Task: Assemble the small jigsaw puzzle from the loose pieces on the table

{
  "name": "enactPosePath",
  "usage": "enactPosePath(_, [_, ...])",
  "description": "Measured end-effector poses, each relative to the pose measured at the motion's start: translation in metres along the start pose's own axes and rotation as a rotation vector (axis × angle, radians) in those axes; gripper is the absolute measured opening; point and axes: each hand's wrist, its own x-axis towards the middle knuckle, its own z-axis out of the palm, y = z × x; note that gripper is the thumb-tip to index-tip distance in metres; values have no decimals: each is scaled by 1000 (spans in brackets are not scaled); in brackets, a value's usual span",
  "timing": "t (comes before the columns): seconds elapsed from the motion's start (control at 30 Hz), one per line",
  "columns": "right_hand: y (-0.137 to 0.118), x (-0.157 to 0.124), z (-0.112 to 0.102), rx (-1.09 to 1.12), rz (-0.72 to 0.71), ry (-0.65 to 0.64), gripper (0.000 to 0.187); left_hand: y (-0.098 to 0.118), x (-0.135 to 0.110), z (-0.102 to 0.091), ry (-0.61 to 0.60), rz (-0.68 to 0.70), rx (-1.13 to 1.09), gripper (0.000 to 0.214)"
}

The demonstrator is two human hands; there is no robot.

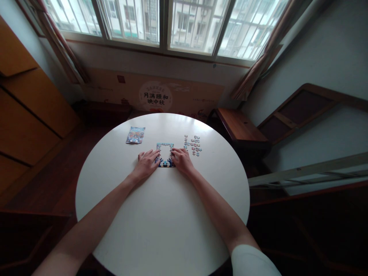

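Observation:
A small jigsaw puzzle [165, 164] lies flat on the round white table [161, 214], its border joined into a frame and its middle showing white. My left hand [147, 163] rests at its left edge, fingers stretched onto the border. At the right edge is my right hand [182, 160], fingers bent and drawn together over the border. Whatever may be between those fingertips is hidden. Just beyond my right hand, loose puzzle pieces [196, 145] are spread out, several of them close together. A colourful picture sheet or packet [135, 135] lies at the far left.
Behind the table, a printed banner [155, 94] covers the wall under barred windows [191, 27]. A wooden bench or chair [243, 124] stands at the back right. Orange-brown cabinets [31, 103] line the left side.

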Motion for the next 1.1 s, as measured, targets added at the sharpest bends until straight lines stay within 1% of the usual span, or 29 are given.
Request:
enactPosePath(0.3, [1, 0, 0, 8, -18, 42, 26, 1, 0, -2, -2, 9, 21, 40])
enactPosePath(0.77, [2, 0, 2, 18, -20, 51, 26, -1, 0, 0, 15, 22, 20, 39])
enactPosePath(1.1, [1, 0, 1, 19, -10, 36, 26, 2, 1, -4, 10, 20, 17, 39])
